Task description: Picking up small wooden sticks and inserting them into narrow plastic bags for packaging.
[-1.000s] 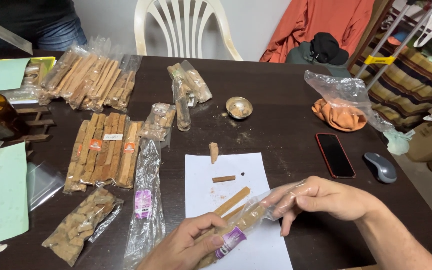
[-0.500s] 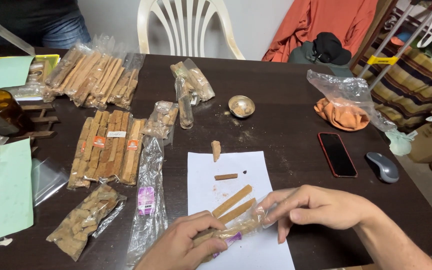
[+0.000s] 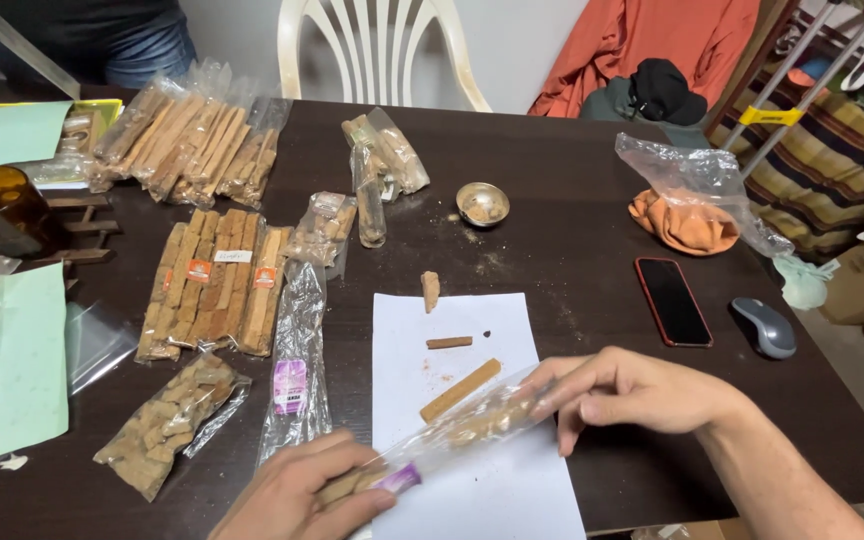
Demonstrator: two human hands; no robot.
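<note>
Here we hold a narrow clear bag [image 3: 452, 435] of brown wood pieces slantwise over the white paper sheet [image 3: 472, 400], low at our left and rising toward our right. Our left hand [image 3: 302, 495] sits at the bottom edge of view, fingers curled shut around the bag's lower end, where a purple label shows. Our right hand [image 3: 642, 392] comes in from the right, palm down and wrist fairly straight, fingertips pinched closed on the bag's upper end above the paper's right edge. To handle it well, we judge that both grips should stay on the film itself and not press the pieces inside, which look brittle, and that the bag should stay over the paper so crumbs land there. Three loose sticks lie on the sheet: a long one [image 3: 460, 390] just beside the bag, a short one [image 3: 449, 343] above it, and a stub [image 3: 431, 290] at the paper's top edge. A phone [image 3: 673, 300] and a mouse [image 3: 763, 327] rest well apart on the dark table [image 3: 562, 180].
</note>
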